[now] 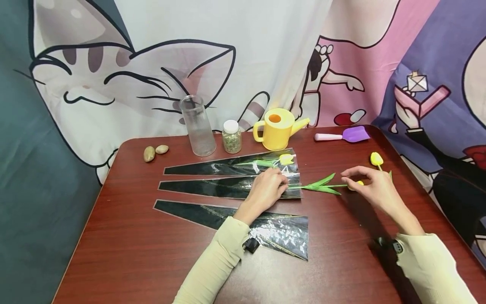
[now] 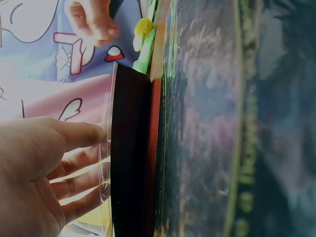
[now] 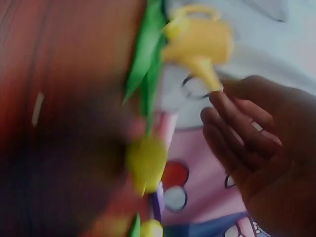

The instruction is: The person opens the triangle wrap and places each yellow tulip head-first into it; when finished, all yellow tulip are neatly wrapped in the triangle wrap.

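Three clear cone-shaped sleeves lie side by side on the red-brown table [image 1: 133,261]. My left hand [image 1: 267,188] [image 2: 49,168] rests with nearly straight fingers on the wide mouth of the middle sleeve [image 1: 212,187] [image 2: 128,158]. A yellow tulip with green leaves [image 1: 320,184] [image 2: 144,27] [image 3: 145,160] lies just right of that mouth, its stem end at my left fingers. My right hand [image 1: 366,183] [image 3: 252,143] hovers over the tulip's yellow head with relaxed fingers; the right wrist view shows a gap between them. The far sleeve [image 1: 228,166] holds another yellow tulip [image 1: 286,159].
A loose yellow tulip [image 1: 376,159] lies behind my right hand. Along the back stand a glass vase [image 1: 197,126], a small jar [image 1: 231,137], a yellow watering can [image 1: 279,128] [image 3: 200,39], a purple scoop [image 1: 349,135] and two stones [image 1: 153,152]. The near sleeve [image 1: 281,230] lies under my left forearm.
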Action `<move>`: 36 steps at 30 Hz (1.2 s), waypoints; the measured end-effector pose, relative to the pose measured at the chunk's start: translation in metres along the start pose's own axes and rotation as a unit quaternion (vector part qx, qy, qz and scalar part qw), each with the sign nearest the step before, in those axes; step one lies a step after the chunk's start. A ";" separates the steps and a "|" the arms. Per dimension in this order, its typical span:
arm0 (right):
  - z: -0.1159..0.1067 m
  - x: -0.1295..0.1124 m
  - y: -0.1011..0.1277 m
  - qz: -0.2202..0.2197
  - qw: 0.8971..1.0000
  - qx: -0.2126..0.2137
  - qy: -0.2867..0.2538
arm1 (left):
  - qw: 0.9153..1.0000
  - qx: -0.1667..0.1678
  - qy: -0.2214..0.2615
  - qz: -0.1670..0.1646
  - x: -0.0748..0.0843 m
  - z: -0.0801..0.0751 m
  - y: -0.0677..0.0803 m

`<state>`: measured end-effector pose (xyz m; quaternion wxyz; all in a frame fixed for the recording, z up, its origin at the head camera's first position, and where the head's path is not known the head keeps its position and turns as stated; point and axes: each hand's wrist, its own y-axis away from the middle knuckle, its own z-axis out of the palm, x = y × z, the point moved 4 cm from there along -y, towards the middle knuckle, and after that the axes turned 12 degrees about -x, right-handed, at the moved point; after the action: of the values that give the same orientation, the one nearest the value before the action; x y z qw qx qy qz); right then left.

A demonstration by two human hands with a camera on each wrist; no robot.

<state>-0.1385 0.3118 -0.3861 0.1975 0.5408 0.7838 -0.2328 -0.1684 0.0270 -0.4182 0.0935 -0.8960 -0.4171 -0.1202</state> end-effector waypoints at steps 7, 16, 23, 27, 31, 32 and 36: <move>0.009 0.016 -0.005 -0.132 0.982 -0.036 0.129 | 1.000 0.009 0.006 0.005 0.001 -0.001 0.002; 0.016 0.020 -0.010 -0.180 0.965 -0.067 0.179 | 1.000 0.012 0.015 0.007 0.002 -0.001 0.003; 0.016 0.019 -0.010 -0.190 0.962 -0.071 0.183 | 1.000 0.007 0.011 0.005 0.003 0.000 0.002; 0.017 0.016 -0.009 -0.182 0.964 -0.073 0.180 | 1.000 0.005 0.011 0.004 0.003 0.000 0.001; 0.023 0.007 -0.011 -0.170 0.970 -0.085 0.148 | 1.000 0.005 0.011 0.005 0.004 -0.001 0.001; 0.025 0.004 -0.011 -0.169 0.972 -0.092 0.134 | 1.000 0.007 0.012 0.006 0.004 -0.001 0.001; 0.037 -0.005 -0.017 -0.157 0.977 -0.120 0.084 | 1.000 0.012 0.017 0.013 0.006 -0.001 0.000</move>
<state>-0.1506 0.2814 -0.4107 0.1554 0.4006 0.8951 -0.1186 -0.1644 0.0308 -0.4156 0.1128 -0.8980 -0.4051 -0.1297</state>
